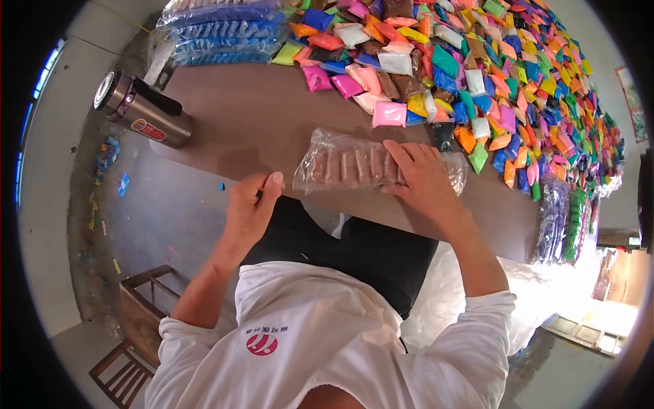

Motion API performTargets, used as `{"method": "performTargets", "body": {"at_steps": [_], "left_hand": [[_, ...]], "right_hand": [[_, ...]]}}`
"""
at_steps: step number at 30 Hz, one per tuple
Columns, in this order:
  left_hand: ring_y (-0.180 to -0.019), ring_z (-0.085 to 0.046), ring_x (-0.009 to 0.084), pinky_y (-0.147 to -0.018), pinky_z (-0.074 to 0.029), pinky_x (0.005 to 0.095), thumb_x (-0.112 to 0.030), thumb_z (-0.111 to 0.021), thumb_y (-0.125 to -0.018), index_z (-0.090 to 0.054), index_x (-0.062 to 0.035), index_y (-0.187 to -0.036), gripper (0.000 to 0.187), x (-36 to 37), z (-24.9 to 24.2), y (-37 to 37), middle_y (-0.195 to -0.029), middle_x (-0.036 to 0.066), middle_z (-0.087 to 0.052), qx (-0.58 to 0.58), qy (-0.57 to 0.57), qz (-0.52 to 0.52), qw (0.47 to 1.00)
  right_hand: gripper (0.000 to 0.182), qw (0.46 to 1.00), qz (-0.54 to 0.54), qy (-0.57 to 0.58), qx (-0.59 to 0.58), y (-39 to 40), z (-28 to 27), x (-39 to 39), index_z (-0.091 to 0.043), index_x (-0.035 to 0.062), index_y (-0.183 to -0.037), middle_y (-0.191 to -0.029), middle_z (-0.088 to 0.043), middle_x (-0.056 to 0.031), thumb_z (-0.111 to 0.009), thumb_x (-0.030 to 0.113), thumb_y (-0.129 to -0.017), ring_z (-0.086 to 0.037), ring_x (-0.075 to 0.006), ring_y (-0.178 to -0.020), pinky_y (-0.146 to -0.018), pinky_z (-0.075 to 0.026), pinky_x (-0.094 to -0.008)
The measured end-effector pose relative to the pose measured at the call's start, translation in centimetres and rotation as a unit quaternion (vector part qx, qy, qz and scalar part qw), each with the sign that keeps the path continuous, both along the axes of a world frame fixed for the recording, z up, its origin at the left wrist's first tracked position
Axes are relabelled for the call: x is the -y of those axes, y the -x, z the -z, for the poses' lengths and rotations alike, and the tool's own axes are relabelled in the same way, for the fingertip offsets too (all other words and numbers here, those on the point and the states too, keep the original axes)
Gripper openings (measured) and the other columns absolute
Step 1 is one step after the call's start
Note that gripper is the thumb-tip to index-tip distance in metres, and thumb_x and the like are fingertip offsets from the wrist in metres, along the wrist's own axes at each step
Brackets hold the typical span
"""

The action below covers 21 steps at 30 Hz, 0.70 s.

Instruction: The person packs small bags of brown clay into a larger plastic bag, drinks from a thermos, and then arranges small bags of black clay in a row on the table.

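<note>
A clear plastic bag (344, 167) lies along the front part of the brown table, with several brown packets lined up in a row inside it. My right hand (428, 180) grips this bag near its right end, fingers over the top and thumb at the near side. Left of the bag, and apart from it, my left hand (251, 208) is closed in front of the table edge. Its fingers are curled and its thumb points up; whether anything is inside them is hidden.
A large heap of small coloured packets (470, 75) covers the back and right of the table (238, 109). Blue bagged rows (228, 41) are stacked at the back left. A metal flask (153, 116) stands left; purple and green bags (562, 221) lie at the right edge.
</note>
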State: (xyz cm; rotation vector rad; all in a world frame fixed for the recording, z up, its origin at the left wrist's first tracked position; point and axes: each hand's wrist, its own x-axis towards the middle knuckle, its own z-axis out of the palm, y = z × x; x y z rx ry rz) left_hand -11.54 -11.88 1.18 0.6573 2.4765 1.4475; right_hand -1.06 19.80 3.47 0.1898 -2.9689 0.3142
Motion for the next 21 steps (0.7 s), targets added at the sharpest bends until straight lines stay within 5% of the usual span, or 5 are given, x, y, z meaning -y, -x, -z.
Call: {"method": "performTargets", "body": {"at_steps": [5,8,14,17,21], "left_hand": [[-0.093,-0.062,0.0162,-0.077,-0.050,0.0305,-0.035,-0.059,-0.101,-0.066,0.0037,-0.095,0.040,-4.3,-4.7,1.1,-0.102,0.013,-0.068,-0.039,-0.034,0.055,0.997],[-0.097,-0.065,0.0315,-0.077,-0.051,0.0363,-0.030,-0.063,-0.097,-0.064,0.0016,-0.097,0.032,-6.5,-5.4,2.0,-0.114,0.019,-0.064,-0.137,-0.027,0.078,0.987],[-0.109,-0.062,0.0363,-0.094,-0.045,0.0471,-0.035,-0.068,-0.092,-0.065,-0.0041,-0.092,0.031,-9.9,-5.7,3.9,-0.118,0.021,-0.064,-0.277,0.012,0.130,0.952],[-0.110,-0.061,0.0348,-0.099,-0.041,0.0493,-0.036,-0.073,-0.086,-0.064,-0.0064,-0.093,0.031,-11.4,-2.3,2.8,-0.117,0.019,-0.064,-0.282,0.081,0.227,0.929],[-0.102,-0.061,0.0355,-0.100,-0.041,0.0497,-0.028,-0.081,-0.076,-0.060,-0.0067,-0.108,0.044,-11.9,-1.7,1.7,-0.105,0.013,-0.065,-0.205,0.098,0.221,0.948]], "right_hand": [[0.070,0.990,0.030,0.087,0.104,1.0,-1.9,-0.3,-0.050,0.0090,-0.137,-0.111,-0.060,-0.0152,-0.080,0.029,-0.077,-0.056,-0.0362,-0.111,-0.096,-0.041,-0.0480],[0.070,0.986,0.014,0.121,0.115,1.1,-1.8,-1.2,-0.051,0.0079,-0.136,-0.110,-0.061,-0.0155,-0.081,0.030,-0.077,-0.057,-0.0375,-0.110,-0.094,-0.042,-0.0483],[0.071,0.986,0.008,0.129,0.104,1.3,-1.0,-1.3,-0.052,0.0060,-0.134,-0.109,-0.062,-0.0156,-0.083,0.029,-0.075,-0.058,-0.0378,-0.106,-0.092,-0.044,-0.0469],[0.071,0.991,0.012,0.106,0.081,1.2,-0.8,-1.0,-0.053,0.0074,-0.134,-0.111,-0.062,-0.0151,-0.083,0.030,-0.074,-0.058,-0.0371,-0.106,-0.092,-0.044,-0.0472],[0.071,0.996,0.034,0.077,0.026,0.0,-0.1,-0.4,-0.054,0.0103,-0.134,-0.113,-0.061,-0.0137,-0.082,0.032,-0.073,-0.058,-0.0347,-0.110,-0.095,-0.044,-0.0473]]}}
